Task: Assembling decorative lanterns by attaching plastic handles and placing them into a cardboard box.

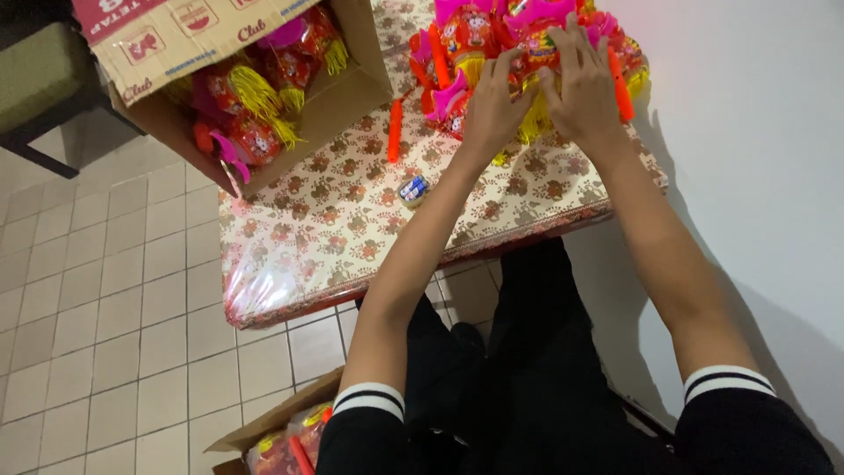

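Note:
Both my arms reach forward over a small table covered in a floral plastic cloth. My left hand and my right hand rest together on a pile of red, pink and yellow tasselled lantern toys at the table's far side. The fingers of both hands press into the pile around one toy; I cannot tell whether either hand truly grips it. A loose orange stick lies on the cloth left of my left hand. A small tape roll sits nearer the front edge.
An open cardboard box full of the same toys stands tilted at the table's left end. Another open box with wrapped toys sits on the tiled floor by my knees. A white wall runs along the right. A chair stands far left.

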